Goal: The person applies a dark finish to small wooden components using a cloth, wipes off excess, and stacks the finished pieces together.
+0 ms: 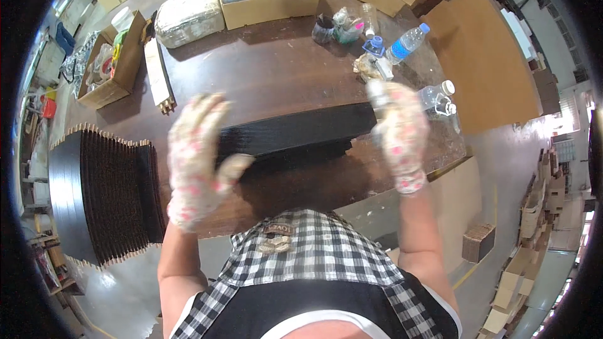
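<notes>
A long black board or stack of black strips [301, 129] lies across the brown table in front of me. Over its left end is my left hand [198, 157], in a white glove with pink spots, fingers stretched and thumb apart. I see nothing held in it. My right hand [402, 132], gloved the same way, hovers by the board's right end. Its fingers are smeared by motion, and a pale shape beside them is too blurred to name. Left of my left hand stands a large block of stacked black slats [110, 194] with light brown edges.
At the back are a carton of bagged items [270, 9], a wrapped white bundle [190, 16] and a smaller open box [113, 66]. A blue-capped water bottle [408, 44] and clear bottles [433, 95] stand at the right. A large cardboard sheet [490, 56] leans beyond the table's right edge.
</notes>
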